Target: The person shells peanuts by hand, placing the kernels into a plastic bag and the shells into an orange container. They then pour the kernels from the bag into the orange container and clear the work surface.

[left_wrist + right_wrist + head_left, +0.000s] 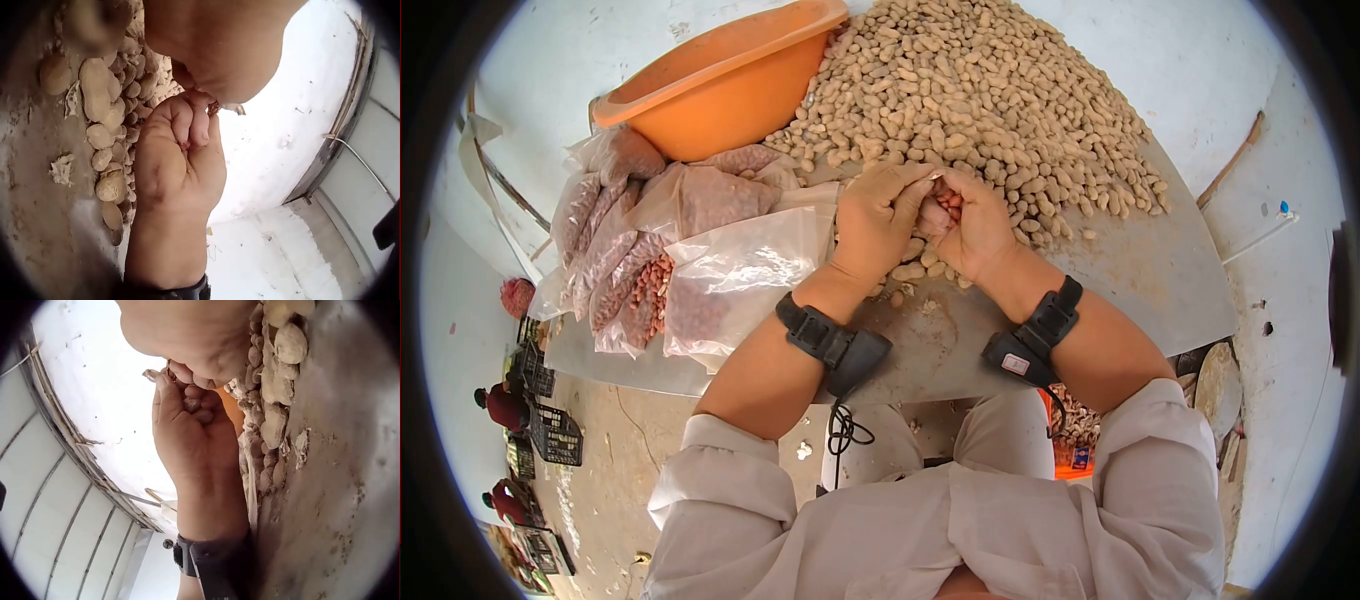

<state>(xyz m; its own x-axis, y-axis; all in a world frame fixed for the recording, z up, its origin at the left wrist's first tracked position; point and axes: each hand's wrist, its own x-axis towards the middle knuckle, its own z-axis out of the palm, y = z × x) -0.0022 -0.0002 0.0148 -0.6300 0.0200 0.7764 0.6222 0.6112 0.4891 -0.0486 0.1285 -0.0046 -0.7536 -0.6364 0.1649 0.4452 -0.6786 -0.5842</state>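
Observation:
Both hands meet at their fingertips over the front of a heap of unshelled peanuts. My left hand, fingers bent, pinches a peanut at the meeting point. A broken bit of its shell sticks out past the fingertips in the right wrist view. My right hand curls around red peanut kernels in its palm, its thumb and finger against the same peanut. One red kernel shows under its curled fingers in the left wrist view. The fingers hide most of the peanut.
Plastic bags of kernels and a flatter clear bag lie left on the metal table. An orange basin leans behind them. Below the table's front edge is an orange container of shells. Black crates stand far left.

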